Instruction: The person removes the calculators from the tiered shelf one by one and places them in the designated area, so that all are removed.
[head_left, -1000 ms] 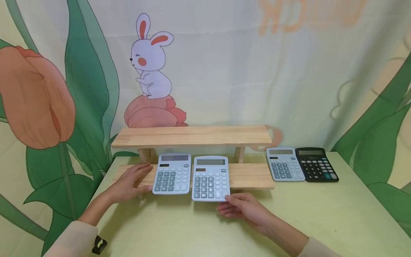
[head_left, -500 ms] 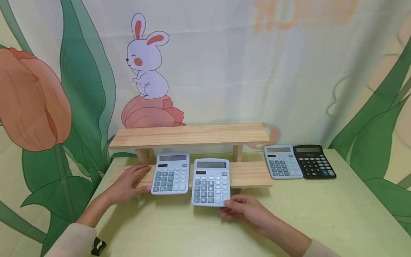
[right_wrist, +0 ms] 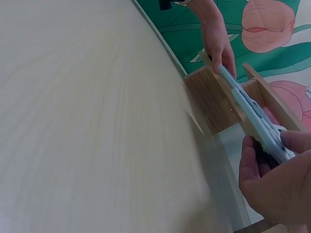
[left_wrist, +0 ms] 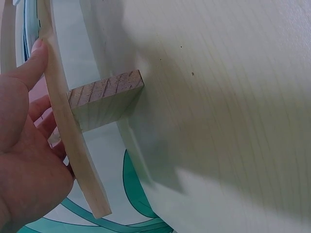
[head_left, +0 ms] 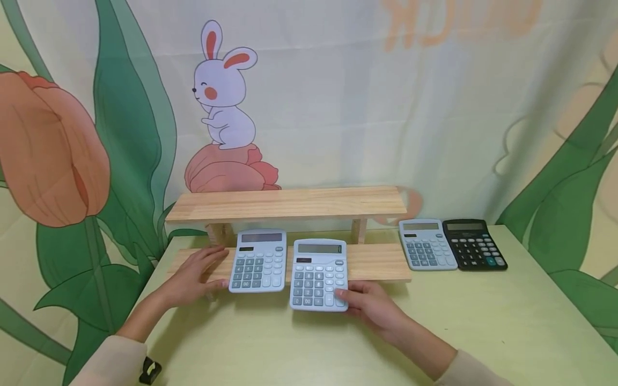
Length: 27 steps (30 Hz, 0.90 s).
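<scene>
On the lower board (head_left: pixel 379 264) of a wooden two-tier shelf leans a light blue calculator (head_left: pixel 258 262), slightly overhanging its front edge. My left hand (head_left: pixel 195 276) lies beside it, thumb at its lower left corner. In the left wrist view that hand (left_wrist: pixel 24 150) has its thumb above the board and its other fingers along the board's far side. A second light blue calculator (head_left: pixel 318 276), a 0 on its display, is to the right, pinched at its lower right edge by my right hand (head_left: pixel 374 308). In the right wrist view, thumb and fingers sandwich this calculator (right_wrist: pixel 257 121).
The upper board (head_left: pixel 289 205) of the shelf runs above and behind. Farther right on the table (head_left: pixel 463 332) lie another light blue calculator (head_left: pixel 427 244) and a black one (head_left: pixel 475 244), side by side. A printed curtain (head_left: pixel 338 107) hangs behind. A black item (head_left: pixel 149 370) is near my left sleeve.
The right calculator has come slightly toward me and down, off the line of the left one. My right hand has shifted up along its edge. The left hand stays in place.
</scene>
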Available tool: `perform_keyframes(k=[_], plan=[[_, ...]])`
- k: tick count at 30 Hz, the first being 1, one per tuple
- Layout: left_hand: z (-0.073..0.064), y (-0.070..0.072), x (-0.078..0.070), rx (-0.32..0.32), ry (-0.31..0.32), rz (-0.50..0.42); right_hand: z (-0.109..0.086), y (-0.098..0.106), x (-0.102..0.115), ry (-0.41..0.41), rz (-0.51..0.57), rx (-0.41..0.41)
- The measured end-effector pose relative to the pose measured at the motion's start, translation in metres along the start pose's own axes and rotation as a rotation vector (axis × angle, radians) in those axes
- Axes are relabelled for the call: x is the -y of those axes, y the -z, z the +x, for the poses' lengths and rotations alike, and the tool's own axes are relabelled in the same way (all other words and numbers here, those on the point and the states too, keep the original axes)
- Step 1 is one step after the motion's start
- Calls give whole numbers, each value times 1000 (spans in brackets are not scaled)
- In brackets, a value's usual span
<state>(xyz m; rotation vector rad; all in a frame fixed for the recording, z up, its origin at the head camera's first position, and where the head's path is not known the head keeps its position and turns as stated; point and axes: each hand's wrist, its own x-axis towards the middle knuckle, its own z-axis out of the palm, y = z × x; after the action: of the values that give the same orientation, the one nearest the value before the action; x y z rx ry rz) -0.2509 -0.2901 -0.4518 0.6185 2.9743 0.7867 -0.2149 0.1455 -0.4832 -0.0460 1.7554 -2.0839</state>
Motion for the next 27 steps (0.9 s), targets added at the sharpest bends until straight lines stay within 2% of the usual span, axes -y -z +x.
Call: perform_keyframes(k=[8, 20, 27], plan=[[-1, 1, -3, -2, 2, 3, -2, -6, -1, 16, 10, -20], [0, -2, 0, -4, 9, 9, -9, -6, 5, -8, 13, 82], [0, -1, -2, -4, 9, 3, -16, -3, 7, 46, 20, 140]])
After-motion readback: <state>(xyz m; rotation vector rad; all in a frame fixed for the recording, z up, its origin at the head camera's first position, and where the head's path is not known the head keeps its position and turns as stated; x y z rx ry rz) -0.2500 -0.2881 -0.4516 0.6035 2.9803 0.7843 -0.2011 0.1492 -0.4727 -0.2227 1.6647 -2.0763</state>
